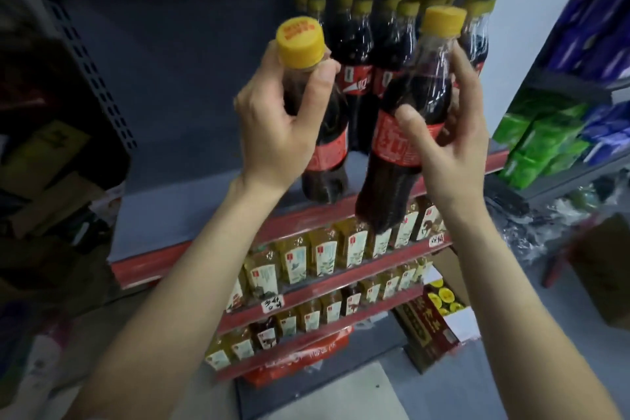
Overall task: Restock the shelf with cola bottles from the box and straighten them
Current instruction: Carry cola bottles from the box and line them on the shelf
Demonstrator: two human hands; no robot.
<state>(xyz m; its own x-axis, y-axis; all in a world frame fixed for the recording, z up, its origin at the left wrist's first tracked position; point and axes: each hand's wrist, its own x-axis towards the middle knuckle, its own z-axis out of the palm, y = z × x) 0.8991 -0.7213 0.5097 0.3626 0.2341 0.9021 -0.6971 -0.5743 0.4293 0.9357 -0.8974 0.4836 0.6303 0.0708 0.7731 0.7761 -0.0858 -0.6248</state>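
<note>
My left hand (pixel 276 123) grips a cola bottle (pixel 325 150) by its neck, just under the yellow cap; its base is at the shelf's front edge. My right hand (pixel 446 133) holds a second cola bottle (pixel 395 153) around its shoulder, tilted, with its base hanging in front of the red shelf edge (pixel 211 249). Behind them several cola bottles (pixel 361 44) with yellow caps stand in rows at the right end of the grey shelf (pixel 191 211). A box with yellow-capped bottles (pixel 443 303) sits on the floor at the lower right.
The shelf's left half is bare grey board. Two lower shelves carry rows of tea bottles (pixel 320 256). Green and blue packets (pixel 545 133) fill the rack on the right. A brown carton (pixel 603 266) stands on the floor at far right. Dark clutter lies left.
</note>
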